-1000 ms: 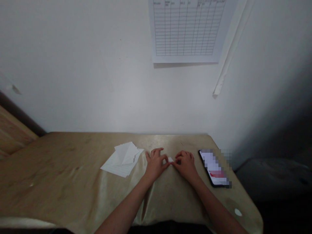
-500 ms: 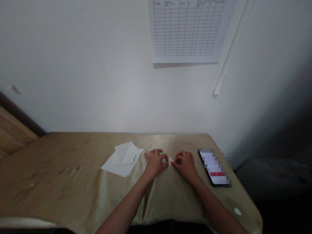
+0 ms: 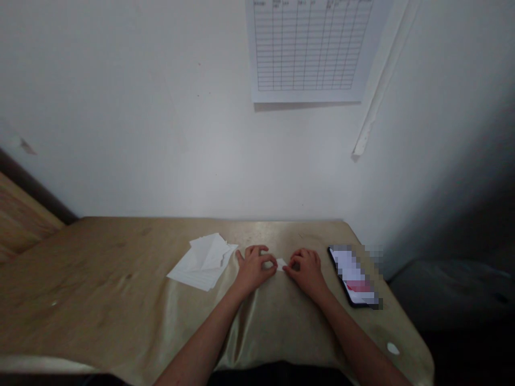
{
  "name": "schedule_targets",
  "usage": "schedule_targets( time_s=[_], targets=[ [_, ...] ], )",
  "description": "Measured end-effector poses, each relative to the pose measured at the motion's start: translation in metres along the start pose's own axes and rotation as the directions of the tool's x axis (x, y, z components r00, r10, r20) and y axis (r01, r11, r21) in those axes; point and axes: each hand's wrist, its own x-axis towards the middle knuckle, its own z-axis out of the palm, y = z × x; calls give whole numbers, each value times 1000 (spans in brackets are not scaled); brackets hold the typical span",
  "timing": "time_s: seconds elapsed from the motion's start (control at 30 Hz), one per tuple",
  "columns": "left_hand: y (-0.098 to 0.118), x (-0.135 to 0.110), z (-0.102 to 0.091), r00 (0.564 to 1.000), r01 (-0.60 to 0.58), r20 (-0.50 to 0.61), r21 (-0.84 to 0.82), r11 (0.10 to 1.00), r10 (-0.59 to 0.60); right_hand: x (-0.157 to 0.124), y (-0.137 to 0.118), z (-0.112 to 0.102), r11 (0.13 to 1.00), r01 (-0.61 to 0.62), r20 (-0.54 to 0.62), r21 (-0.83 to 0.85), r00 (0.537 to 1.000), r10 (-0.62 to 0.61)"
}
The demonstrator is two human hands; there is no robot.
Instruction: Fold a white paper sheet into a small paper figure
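Between my two hands is a small piece of white paper (image 3: pixel 280 264), close to the tabletop. My left hand (image 3: pixel 254 271) pinches its left edge between thumb and index finger, the other fingers raised apart. From the other side my right hand (image 3: pixel 306 271) pinches the right edge, with its remaining fingers curled. Any folds in the small paper are too fine to make out. Just left of my left hand lies a loose pile of white paper sheets (image 3: pixel 197 271), stacked at differing angles.
A phone (image 3: pixel 354 279) with a lit, blurred screen lies right of my right hand. A small white scrap (image 3: pixel 393 349) is near the right edge of the cloth-covered table (image 3: pixel 100 289). Behind the table rises a white wall (image 3: pixel 161 134) bearing a printed chart (image 3: pixel 306 53).
My left hand has shifted very slightly left, so a little more of the small paper shows between the hands. My right hand stays in place.
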Motion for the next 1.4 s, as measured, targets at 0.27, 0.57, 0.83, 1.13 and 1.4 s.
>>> schedule_targets(
  time_s=[0.27,0.57,0.83,1.13,1.4],
  targets=[
    [2,2,5,1000,10,-17,13,1000,-10,-1,-3,0,1000,5,-7,-18,1000,-5],
    [4,2,2,1000,9,-7,12,1000,-9,2,4,-5,999,-8,54,51,999,5],
    [7,1,-1,999,34,6,33,999,-35,2,9,-12,997,23,121,76,992,-32],
    [3,0,1,1000,14,-10,10,1000,-14,1,14,-17,994,66,192,83,978,-81],
    [3,0,3,1000,10,-7,5,1000,-10,3,20,-17,992,93,243,84,964,-111]
  ],
)
